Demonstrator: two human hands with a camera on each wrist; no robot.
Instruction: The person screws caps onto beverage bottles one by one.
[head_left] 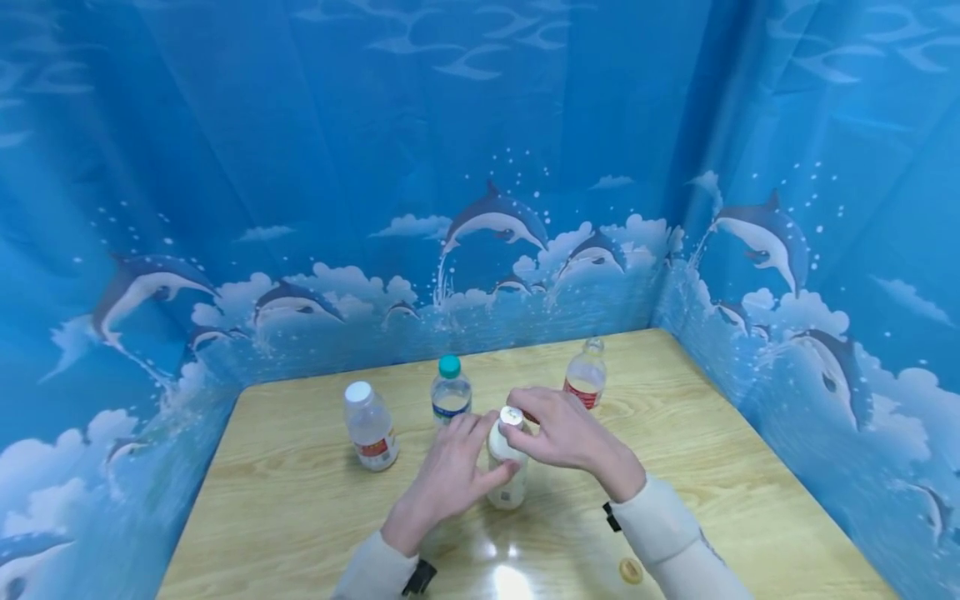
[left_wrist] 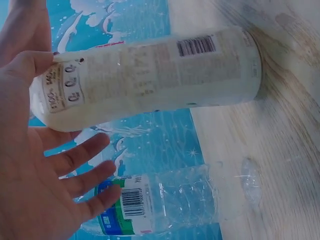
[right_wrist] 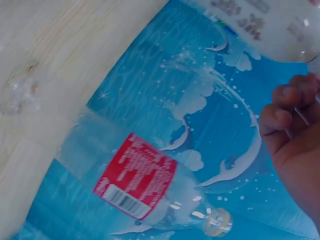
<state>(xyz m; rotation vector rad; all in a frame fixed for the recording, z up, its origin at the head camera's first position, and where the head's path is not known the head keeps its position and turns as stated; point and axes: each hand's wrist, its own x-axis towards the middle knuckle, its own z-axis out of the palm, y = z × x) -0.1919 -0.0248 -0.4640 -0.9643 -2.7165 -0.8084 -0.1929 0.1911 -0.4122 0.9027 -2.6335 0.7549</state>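
A white bottle with printed text and a barcode stands upright on the table between both hands. My left hand holds it around the shoulder between thumb and index finger. The other left fingers are spread beside the bottle in the left wrist view. My right hand grips the white cap at the top, with the thumb on the near side and curled fingers on the far side. In the right wrist view, the cap is mostly hidden at the right edge, beside the curled fingers.
Behind the left hand stands a clear bottle with a green cap. A white-capped clear bottle is farther left. A red-labelled clear bottle without a cap stands at back right. One small yellowish cap lies near the right sleeve. Dolphin-print curtains border the table.
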